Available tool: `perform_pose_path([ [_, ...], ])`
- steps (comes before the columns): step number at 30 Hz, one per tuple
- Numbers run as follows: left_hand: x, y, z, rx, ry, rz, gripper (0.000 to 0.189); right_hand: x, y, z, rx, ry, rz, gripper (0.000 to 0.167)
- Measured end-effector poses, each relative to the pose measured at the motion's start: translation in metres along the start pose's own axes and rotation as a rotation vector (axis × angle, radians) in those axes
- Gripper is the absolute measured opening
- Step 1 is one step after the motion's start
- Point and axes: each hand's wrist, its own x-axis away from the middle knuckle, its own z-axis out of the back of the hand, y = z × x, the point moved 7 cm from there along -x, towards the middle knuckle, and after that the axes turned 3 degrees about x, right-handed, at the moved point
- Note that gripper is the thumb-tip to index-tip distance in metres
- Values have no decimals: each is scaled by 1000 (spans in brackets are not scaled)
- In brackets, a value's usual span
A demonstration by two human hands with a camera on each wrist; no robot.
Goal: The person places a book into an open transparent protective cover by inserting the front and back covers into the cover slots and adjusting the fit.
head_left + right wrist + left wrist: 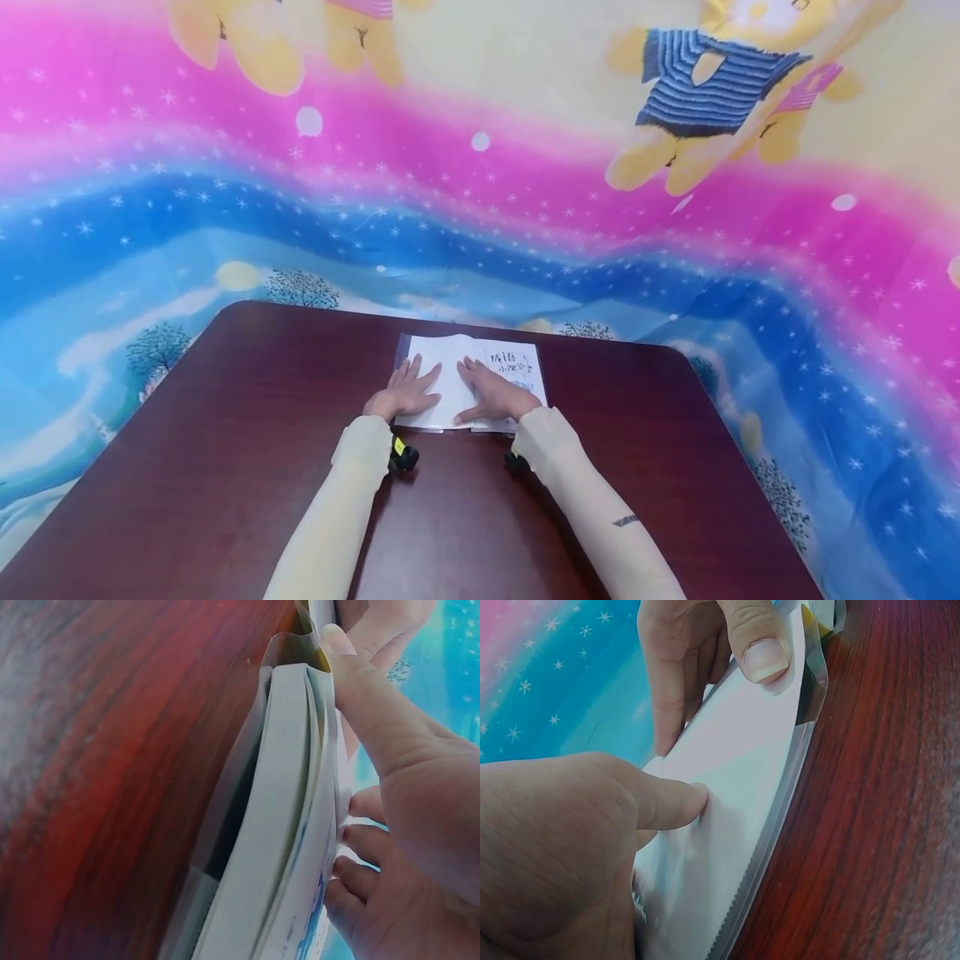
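Note:
An open book (pixel 454 354) lies on the table, with a blank white left side and dark Chinese characters with a blue drawing on the right. A clear plastic cover (pixel 247 746) wraps its outside, and the thick page block (pixel 255 825) sits under the right side. My left hand (pixel 405 393) rests on the left page, fingers spread, the thumb pointing toward the middle fold. On the right side, my right hand (pixel 491 393) presses near the fold with straight, spread fingers. Seen from the left wrist, the left thumb (pixel 675 804) touches the white paper.
The dark red-brown wooden table (pixel 225 467) extends around the book on all sides. Behind it hangs a colourful cloth (pixel 480 200) with bears and snowflakes. A black wrist device (pixel 405 457) with a yellow label sits under the left sleeve.

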Motion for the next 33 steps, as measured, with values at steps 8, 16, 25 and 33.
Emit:
perform_pose_path([
  [8,-8,-4,0,8,14,-14,69,-2,-1,5,14,-1,-15,107],
  [16,-5,-7,2,6,1,11,71,-6,-3,4,-14,-15,-6,107],
  [25,-1,-2,2,20,13,13,69,-5,-4,3,-19,-15,-15,106],
  [33,-5,-3,-3,42,30,0,68,-2,-6,3,0,-14,-17,106],
])
